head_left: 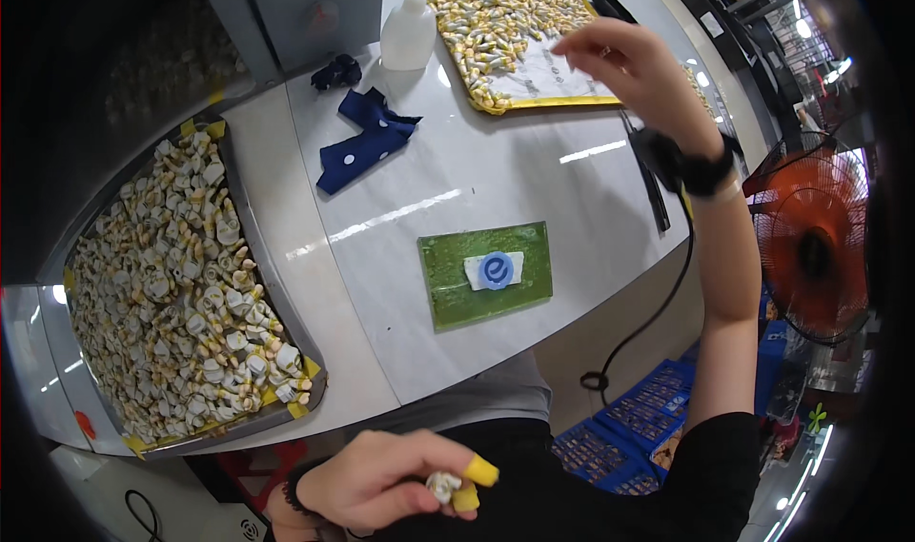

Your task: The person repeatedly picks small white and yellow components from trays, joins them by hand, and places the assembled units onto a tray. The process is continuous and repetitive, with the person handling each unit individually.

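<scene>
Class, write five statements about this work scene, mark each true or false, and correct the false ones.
1. The left hand holds a small whitish piece. True.
2. A round blue shape sits near the middle of the green slab. True.
3. The right hand is on the green slab. False: it is at the yellow-edged tray.
4. The dotted cloth is red. False: it is dark blue.
5. An orange fan stands at the picture's right. True.

Black shirt [705, 475], dark wristbands [708, 172] and yellow finger covers [482, 470] show.
</scene>
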### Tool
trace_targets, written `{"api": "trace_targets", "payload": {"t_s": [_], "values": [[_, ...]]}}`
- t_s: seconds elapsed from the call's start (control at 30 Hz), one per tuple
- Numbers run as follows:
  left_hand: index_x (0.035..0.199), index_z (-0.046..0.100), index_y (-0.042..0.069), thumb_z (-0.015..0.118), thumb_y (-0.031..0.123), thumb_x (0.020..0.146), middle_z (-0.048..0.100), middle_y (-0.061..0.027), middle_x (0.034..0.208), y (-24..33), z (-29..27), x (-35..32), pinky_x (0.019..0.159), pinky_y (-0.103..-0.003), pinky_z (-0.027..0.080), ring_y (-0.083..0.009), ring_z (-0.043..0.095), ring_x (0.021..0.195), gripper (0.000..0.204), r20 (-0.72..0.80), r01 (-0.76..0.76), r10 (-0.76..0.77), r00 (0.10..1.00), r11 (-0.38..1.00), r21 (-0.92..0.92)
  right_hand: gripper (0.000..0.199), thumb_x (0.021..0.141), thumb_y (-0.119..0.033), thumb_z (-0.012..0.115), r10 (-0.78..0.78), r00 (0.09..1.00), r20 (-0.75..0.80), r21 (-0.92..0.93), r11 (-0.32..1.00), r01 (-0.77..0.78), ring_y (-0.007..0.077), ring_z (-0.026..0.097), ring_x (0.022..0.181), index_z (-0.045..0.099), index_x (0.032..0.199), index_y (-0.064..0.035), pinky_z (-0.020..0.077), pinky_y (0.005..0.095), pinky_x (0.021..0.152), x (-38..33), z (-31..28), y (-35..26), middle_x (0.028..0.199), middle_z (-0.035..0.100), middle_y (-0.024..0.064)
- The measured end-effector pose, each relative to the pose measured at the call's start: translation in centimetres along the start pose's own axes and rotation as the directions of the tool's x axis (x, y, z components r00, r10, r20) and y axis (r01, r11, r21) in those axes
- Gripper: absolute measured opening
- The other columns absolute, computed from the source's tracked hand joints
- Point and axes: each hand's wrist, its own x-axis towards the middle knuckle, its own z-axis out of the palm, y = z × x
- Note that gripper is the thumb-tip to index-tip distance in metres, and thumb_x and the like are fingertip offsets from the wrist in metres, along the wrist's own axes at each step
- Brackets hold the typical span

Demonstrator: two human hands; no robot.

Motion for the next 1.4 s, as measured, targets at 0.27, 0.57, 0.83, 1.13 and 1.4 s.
{"api": "trace_targets", "payload": {"t_s": [0.27,0.57,0.83,1.13,1.4], "values": [[0.107,0.057,-0.009,0.066,0.031,0.082,0.066,-0.0135,0.089,-2.5,-1.3,1.5,0.074,-0.027,0.052,-0.0178,0.065,0.083,0.048,-0.22,-0.296,0.268,0.938,0.949,-0.106,0.024,0.065,0.004,0.066,-0.231,0.966,0.12,-0.051,0.97,0.238,0.022,0.061,0.07,0.065,0.089,-0.0029,0.0493,0.0309,0.06,-7.4,5.1,-10.7,0.076,0.062,0.0068],[0.106,0.054,-0.009,0.067,0.033,0.081,0.063,-0.0169,0.097,-2.3,-0.5,1.8,0.077,-0.033,0.053,-0.0213,0.065,0.083,0.05,-0.399,-0.301,0.162,0.903,0.899,-0.317,0.02,0.063,0.003,0.062,-0.313,0.938,0.148,-0.059,0.944,0.325,0.0217,0.054,0.069,0.061,0.082,-0.0033,0.0463,0.0311,0.06,-6.8,6.4,-10.0,0.074,0.053,0.0049],[0.105,0.054,-0.008,0.067,0.038,0.081,0.064,-0.0154,0.091,-2.0,-0.3,2.1,0.075,-0.032,0.053,-0.0203,0.065,0.08,0.054,-0.461,-0.285,0.122,0.879,0.909,-0.304,0.019,0.062,0.004,0.065,-0.263,0.948,0.181,-0.046,0.96,0.275,0.0211,0.056,0.064,0.063,0.079,-0.0043,0.0452,0.0302,0.056,-6.7,5.4,-10.8,0.07,0.055,0.0049],[0.105,0.051,-0.008,0.059,0.036,0.087,0.064,-0.0136,0.082,-2.3,-0.8,3.1,0.071,-0.032,0.054,-0.018,0.065,0.074,0.048,-0.287,-0.182,0.037,0.957,0.848,-0.497,0.019,0.065,0.006,0.066,-0.299,0.953,-0.052,0.492,0.823,0.285,0.0204,0.061,0.063,0.065,0.083,0.0006,0.0494,0.028,0.055,-7.1,5.4,-13.6,0.077,0.064,0.0096],[0.097,0.051,-0.004,0.056,0.032,0.091,0.063,-0.0121,0.08,-2.4,-0.8,3.5,0.066,-0.029,0.053,-0.0164,0.064,0.069,0.037,-0.162,-0.081,-0.031,0.986,0.763,-0.641,0.016,0.069,-0.001,0.066,-0.456,0.877,-0.152,0.445,0.761,0.473,0.0204,0.061,0.064,0.063,0.083,0.0052,0.0517,0.0274,0.057,-6.2,6.4,-14.1,0.078,0.061,0.0119]]}}
